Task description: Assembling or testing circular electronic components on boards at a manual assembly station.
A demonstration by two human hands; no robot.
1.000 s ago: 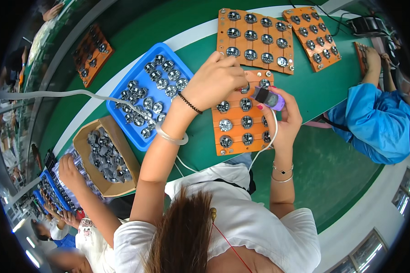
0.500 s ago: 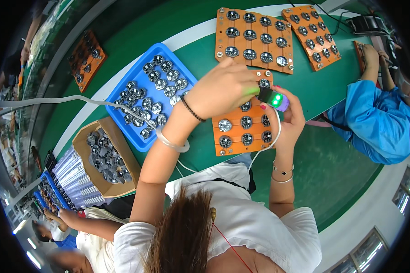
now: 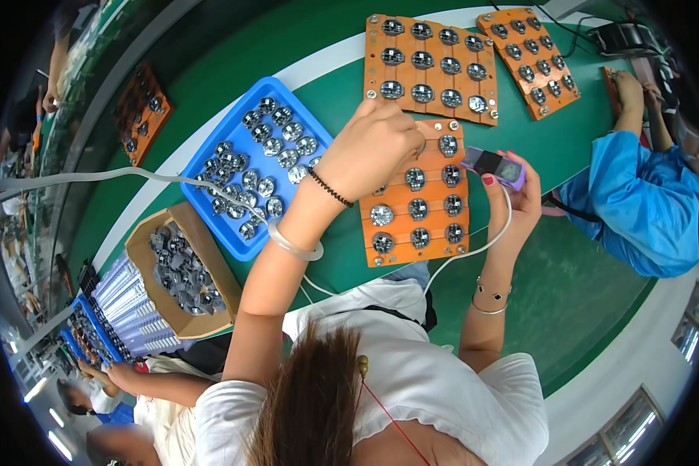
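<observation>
My left hand (image 3: 377, 144) hangs over the orange fixture board (image 3: 435, 250) nearest me. Its fingers are bent together at the board's upper left, and their tips are hidden, so whatever they hold cannot be made out. Round silvery circuit modules (image 3: 419, 209) sit in rows in this board. At its right edge, my right hand (image 3: 525, 198) grips a small purple and black box-shaped device (image 3: 507, 172) with a white cable, between thumb and fingers. No light glows on the device. A gap separates the two hands.
A blue tray (image 3: 245, 252) of loose modules lies to the left, beside a cardboard box (image 3: 221, 272) of grey parts. Two more filled orange boards (image 3: 485, 113) (image 3: 571, 97) lie farther off. A person in a blue garment (image 3: 633, 202) works at right. A thick white cable (image 3: 101, 177) crosses the tray.
The device has moved right, away from my left hand, and its green lights have gone out. My left hand has shifted slightly left and stays over the board.
</observation>
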